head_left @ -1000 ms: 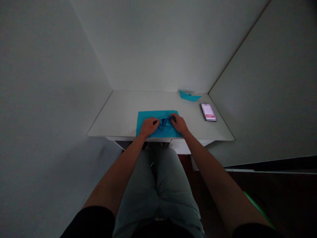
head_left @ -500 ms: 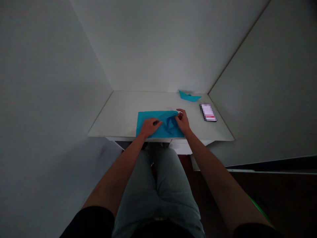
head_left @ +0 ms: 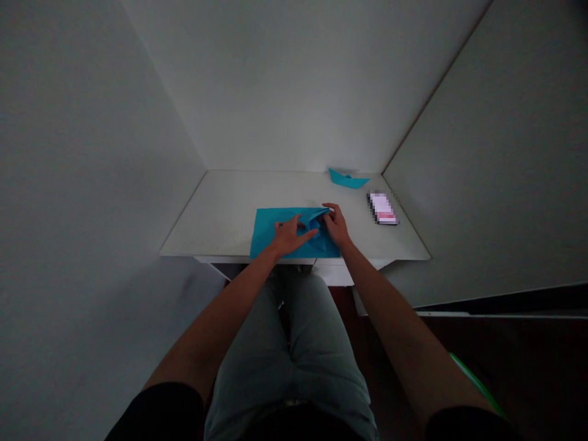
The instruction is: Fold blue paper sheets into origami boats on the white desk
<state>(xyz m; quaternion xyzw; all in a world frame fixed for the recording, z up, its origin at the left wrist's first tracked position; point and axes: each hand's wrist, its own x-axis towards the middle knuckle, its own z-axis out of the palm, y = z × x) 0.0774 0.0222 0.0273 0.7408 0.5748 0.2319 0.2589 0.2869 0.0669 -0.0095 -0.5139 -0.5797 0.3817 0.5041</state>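
A blue sheet of paper (head_left: 263,236) lies on the white table near its front edge, its right part lifted and creased into a fold. My right hand (head_left: 337,228) pinches the raised far right corner of that paper between thumb and fingers. Over the middle of the sheet is my left hand (head_left: 290,236), its fingers spread and its thumb reaching to the creased part. Whether the left fingertips press on the paper is hard to make out.
A folded blue paper boat (head_left: 348,179) stands at the back right of the white table (head_left: 215,208). A phone with a blurred screen (head_left: 383,208) lies to the right. Walls close in the table behind and on both sides.
My left hand has moved right toward the creased part and its fingers have spread. My right hand keeps hold of the corner, and the fold now stands a little more raised.
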